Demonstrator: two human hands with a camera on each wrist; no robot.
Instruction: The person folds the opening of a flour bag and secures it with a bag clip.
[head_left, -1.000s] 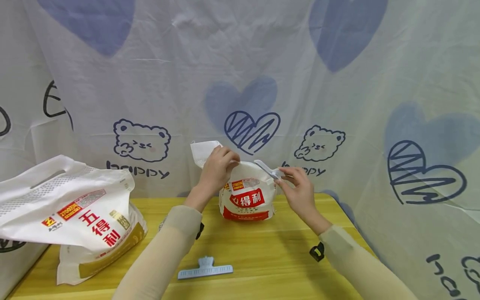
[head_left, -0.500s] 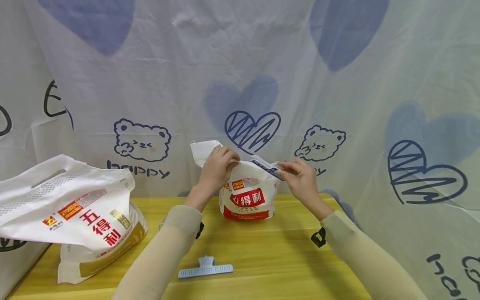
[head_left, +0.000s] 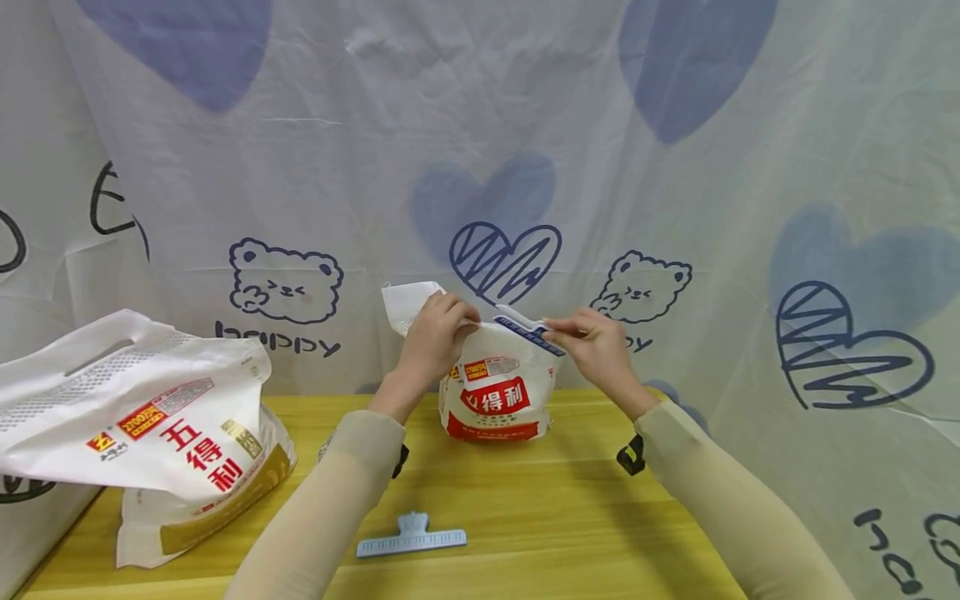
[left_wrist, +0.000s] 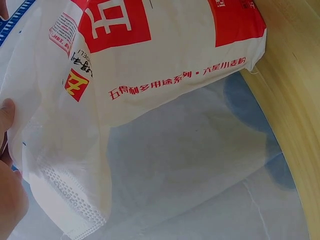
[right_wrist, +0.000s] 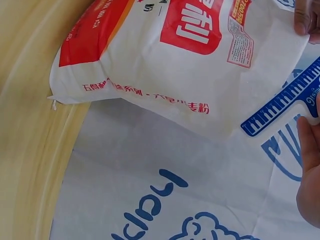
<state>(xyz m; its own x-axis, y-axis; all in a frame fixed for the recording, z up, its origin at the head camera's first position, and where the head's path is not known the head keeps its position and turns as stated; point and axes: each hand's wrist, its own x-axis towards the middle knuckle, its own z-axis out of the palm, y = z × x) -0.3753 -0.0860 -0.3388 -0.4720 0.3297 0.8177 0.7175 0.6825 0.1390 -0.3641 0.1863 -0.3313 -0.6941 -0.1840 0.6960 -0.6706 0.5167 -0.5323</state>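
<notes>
A white flour bag with red labels stands at the back of the table. My left hand pinches its folded-down top edge, and the perforated handle strip sticks out beyond that hand. My right hand pinches the grip of a blue bag clip, whose long bar carries white piano-key marks. The bar slants along the bag's upper right edge. In the right wrist view the clip lies close beside the bag's white top; whether the top is between its bars I cannot tell.
A second, larger flour bag with a handle slot leans at the table's left. A pale blue bag clip lies on the wooden table near the front. A white curtain with hearts and bears hangs right behind the table.
My right hand has moved the clip slightly left and up along the bag's top edge, turning its dark blue marked face forward. My left hand keeps its pinch on the bag.
</notes>
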